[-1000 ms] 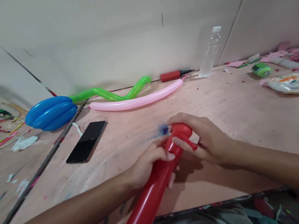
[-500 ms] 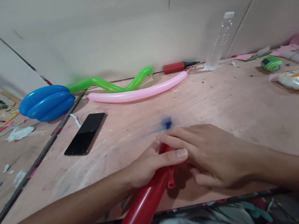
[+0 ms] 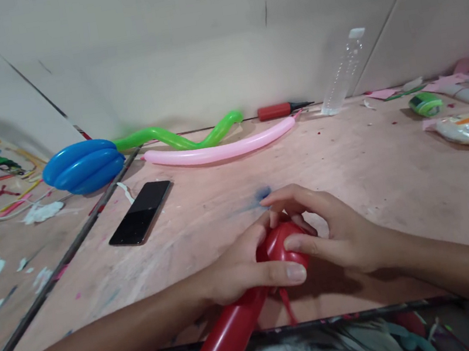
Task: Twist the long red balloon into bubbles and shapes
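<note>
Hands: 2 on red balloon (image 3: 241,328) | phone (image 3: 141,213): 1 | pink balloon (image 3: 221,148): 1

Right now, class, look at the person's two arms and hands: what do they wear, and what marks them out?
Both forearms are bare, with no sleeve in view. The left hand and the right hand wear no gloves, rings, watch or bands. The fingernails are short and unpainted.

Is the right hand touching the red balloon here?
Touching. The head view shows the right hand with its thumb pressed on the rounded end of the red balloon, fingers curled over it, opposite the left hand.
</note>
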{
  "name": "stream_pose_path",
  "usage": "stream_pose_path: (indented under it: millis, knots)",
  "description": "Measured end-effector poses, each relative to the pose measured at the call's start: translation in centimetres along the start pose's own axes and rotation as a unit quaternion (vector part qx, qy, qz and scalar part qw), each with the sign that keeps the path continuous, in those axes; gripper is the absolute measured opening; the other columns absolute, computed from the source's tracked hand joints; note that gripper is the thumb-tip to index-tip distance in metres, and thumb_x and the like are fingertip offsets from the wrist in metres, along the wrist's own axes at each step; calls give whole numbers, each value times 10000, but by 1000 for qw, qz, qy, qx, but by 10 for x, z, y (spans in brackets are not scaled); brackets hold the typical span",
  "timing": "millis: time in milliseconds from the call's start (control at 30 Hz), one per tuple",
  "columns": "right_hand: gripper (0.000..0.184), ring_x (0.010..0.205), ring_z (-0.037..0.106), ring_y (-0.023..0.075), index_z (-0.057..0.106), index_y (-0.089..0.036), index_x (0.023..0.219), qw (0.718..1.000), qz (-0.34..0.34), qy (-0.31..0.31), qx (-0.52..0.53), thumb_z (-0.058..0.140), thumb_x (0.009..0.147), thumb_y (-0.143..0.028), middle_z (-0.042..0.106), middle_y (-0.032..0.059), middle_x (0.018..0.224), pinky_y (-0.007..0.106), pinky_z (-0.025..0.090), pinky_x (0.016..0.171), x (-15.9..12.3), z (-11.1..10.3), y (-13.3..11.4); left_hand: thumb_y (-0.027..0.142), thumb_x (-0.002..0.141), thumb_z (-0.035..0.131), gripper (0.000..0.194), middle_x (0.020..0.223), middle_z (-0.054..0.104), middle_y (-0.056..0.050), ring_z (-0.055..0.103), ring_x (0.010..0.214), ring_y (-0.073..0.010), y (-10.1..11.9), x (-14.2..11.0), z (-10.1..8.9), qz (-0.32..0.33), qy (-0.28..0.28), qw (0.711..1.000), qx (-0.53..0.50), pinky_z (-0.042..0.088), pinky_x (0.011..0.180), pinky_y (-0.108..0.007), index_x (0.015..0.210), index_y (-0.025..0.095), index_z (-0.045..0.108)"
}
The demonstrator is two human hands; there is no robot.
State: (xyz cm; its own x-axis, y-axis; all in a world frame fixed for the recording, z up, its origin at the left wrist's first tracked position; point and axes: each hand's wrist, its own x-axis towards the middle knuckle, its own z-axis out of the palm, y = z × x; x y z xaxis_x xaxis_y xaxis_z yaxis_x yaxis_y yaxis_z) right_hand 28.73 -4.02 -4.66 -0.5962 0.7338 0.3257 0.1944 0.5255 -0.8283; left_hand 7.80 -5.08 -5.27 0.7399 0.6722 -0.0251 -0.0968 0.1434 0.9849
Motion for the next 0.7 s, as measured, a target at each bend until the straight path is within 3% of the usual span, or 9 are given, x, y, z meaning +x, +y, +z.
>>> stream_pose_path:
  millis: [100,200,267,367,500,600,700]
  knots:
    - [327,948,666,213,633,-264,1248,997,-35,11,-63,707,936,-328,724,52,1120,371,537,832,-1,4,-1,433,792,833,568,1228,640,-110,615,1163,-276,-1,3,1,18,4,1000,18,478,1076,-482,1229,173,580]
    - [325,944,666,226,659,-248,1175,994,-65,11,-86,753,885,-361,723,51,1082,387,532,833,-1,6,-1,311,751,860,434,1065,670,-63,640,1062,-245,1,6,1,19,13,997,73,530,987,-423,1086,177,619]
    - [348,961,665,232,653,-242,1189,993,-73,13,-95,748,889,-391,717,60,1099,392,532,840,0,5,0,218,743,831,375,1002,661,-35,649,946,-208,3,6,1,10,17,995,100,561,869,-372,1051,184,619]
    - [407,1060,654,249,609,-221,1295,987,-114,-37,-111,680,914,-345,683,95,1223,413,528,911,2,-1,1,204,771,771,402,931,632,-5,619,754,-153,6,5,-1,-27,21,996,80,543,682,-309,1125,204,581]
    - [602,1121,636,292,558,-199,1365,956,-167,-118,-211,688,778,-233,601,121,1405,446,527,900,2,-5,-5,210,714,806,481,1045,623,-33,637,941,-199,5,5,-6,-36,52,998,30,546,798,-344,1126,194,556]
    - [462,1072,634,311,596,-180,1311,924,-144,-142,-326,676,868,-282,606,138,1388,473,524,853,2,0,-9,151,693,773,434,1064,604,-30,610,996,-191,4,6,-8,-32,60,998,10,518,837,-324,1056,182,539]
    - [320,1110,618,280,634,-198,1244,939,-126,-137,-289,639,974,-368,619,116,1328,437,528,872,3,4,-10,186,697,806,474,1048,588,-10,597,937,-163,2,4,-10,-46,60,997,17,506,764,-282,1066,194,509]
